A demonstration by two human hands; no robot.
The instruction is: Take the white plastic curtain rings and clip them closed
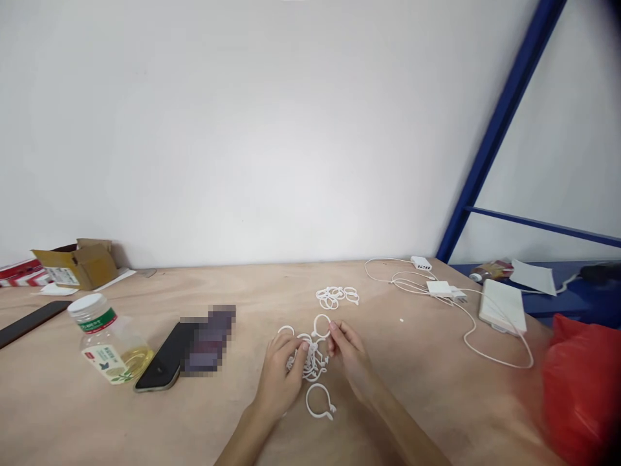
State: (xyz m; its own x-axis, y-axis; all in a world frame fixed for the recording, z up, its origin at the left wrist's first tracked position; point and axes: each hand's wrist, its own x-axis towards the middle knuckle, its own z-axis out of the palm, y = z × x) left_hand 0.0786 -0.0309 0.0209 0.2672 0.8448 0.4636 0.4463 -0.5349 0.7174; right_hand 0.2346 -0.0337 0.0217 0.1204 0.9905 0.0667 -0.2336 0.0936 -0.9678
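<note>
A pile of white plastic curtain rings [316, 369] lies on the brown-covered table between my hands. My left hand [281, 372] is at the pile's left side, its fingers curled in among the rings and its thumb bent toward them; the fingertips are partly hidden. My right hand [350, 356] pinches the edge of one raised ring [321, 316] between thumb and forefinger. Nearer to me, a single ring with a small clasp [307, 402] lies apart from the pile. Farther back is a separate group of closed rings [330, 298].
On the left stand a tilted bottle with yellow liquid [104, 353], a dark phone [162, 362] and a cardboard box [94, 266]. White cables [473, 333], a charger [439, 288], a white device [502, 307] and a red bag [582, 388] occupy the right. A white wall [291, 162] rises behind.
</note>
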